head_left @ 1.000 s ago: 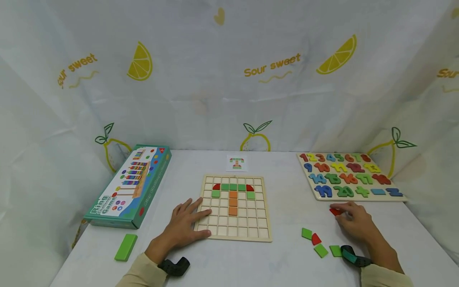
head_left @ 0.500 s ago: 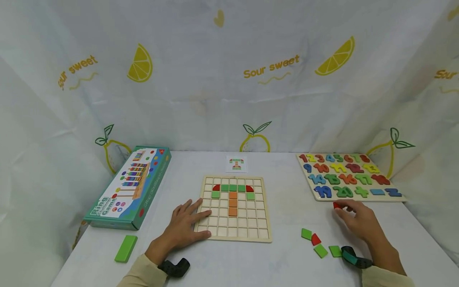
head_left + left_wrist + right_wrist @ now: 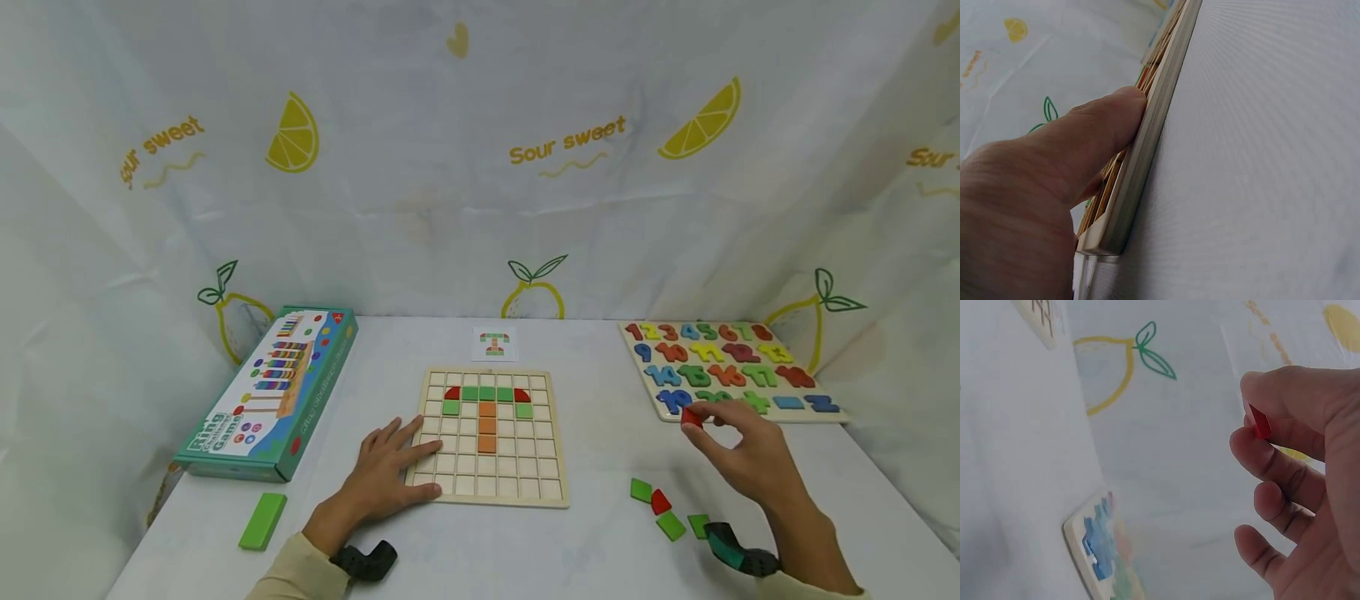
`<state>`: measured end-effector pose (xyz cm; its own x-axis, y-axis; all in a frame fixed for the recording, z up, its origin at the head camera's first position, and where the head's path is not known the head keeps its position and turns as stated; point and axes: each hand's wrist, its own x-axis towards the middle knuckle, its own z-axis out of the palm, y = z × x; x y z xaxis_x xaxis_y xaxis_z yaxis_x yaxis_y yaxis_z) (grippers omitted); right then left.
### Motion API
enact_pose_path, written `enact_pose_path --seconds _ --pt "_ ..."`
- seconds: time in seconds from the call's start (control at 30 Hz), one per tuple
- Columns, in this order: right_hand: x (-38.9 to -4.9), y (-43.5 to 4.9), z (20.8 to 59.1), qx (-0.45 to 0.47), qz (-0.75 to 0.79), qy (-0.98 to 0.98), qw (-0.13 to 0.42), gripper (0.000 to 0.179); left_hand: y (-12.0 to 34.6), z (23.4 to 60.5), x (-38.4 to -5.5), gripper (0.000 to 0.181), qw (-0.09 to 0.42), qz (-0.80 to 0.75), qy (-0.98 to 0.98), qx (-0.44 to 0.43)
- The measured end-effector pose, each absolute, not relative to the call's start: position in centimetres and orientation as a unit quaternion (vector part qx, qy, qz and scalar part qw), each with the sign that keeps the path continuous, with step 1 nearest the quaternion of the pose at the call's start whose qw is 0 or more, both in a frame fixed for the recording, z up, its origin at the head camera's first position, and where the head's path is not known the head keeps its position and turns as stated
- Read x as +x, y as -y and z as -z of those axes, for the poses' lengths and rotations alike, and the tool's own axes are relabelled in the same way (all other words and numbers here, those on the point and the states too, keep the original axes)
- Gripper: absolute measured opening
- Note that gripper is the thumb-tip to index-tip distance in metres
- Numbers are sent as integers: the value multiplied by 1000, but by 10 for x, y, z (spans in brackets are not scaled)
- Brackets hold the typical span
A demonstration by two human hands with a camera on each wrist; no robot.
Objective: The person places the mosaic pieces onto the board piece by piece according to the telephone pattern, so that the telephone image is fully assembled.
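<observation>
My left hand (image 3: 390, 467) rests with spread fingers on the left edge of a wooden grid board (image 3: 517, 492). In the left wrist view its thumb (image 3: 1100, 128) lies on the board's rim (image 3: 1147, 150). Green, red and orange tiles sit in the board's upper cells, with an orange column (image 3: 487, 427) down the middle. My right hand (image 3: 750, 450) pinches a small red tile (image 3: 692, 417) between thumb and fingers, above the table near the number board. The right wrist view shows that red tile (image 3: 1260, 422) partly hidden by the fingertips.
Loose green tiles (image 3: 671, 525) and a red quarter-round tile (image 3: 660, 501) lie right of the grid board. A number puzzle board (image 3: 656, 407) stands at the back right. A pattern card (image 3: 495, 342) is behind the grid. Leftward are a boxed toy (image 3: 270, 392) and a green block (image 3: 262, 521).
My right hand has lifted the red tile off the table and shifted it slightly left and upward. My left hand stays in place on the grid board.
</observation>
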<state>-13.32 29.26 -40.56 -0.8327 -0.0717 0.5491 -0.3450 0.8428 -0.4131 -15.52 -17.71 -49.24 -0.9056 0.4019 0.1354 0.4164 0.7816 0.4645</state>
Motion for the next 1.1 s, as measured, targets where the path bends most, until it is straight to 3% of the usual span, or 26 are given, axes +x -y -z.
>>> enact_pose_path --seconds 0.2,0.5,1.1 --pt "-131 -275 394 151 -271 904 296 31 177 493 -155 66 11 251 943 -217" --pt "-132 -247 380 186 -293 890 297 34 177 492 -156 67 15 250 942 -225" --pt "-156 -169 397 269 -351 861 251 26 178 494 -156 66 21 245 943 -226"
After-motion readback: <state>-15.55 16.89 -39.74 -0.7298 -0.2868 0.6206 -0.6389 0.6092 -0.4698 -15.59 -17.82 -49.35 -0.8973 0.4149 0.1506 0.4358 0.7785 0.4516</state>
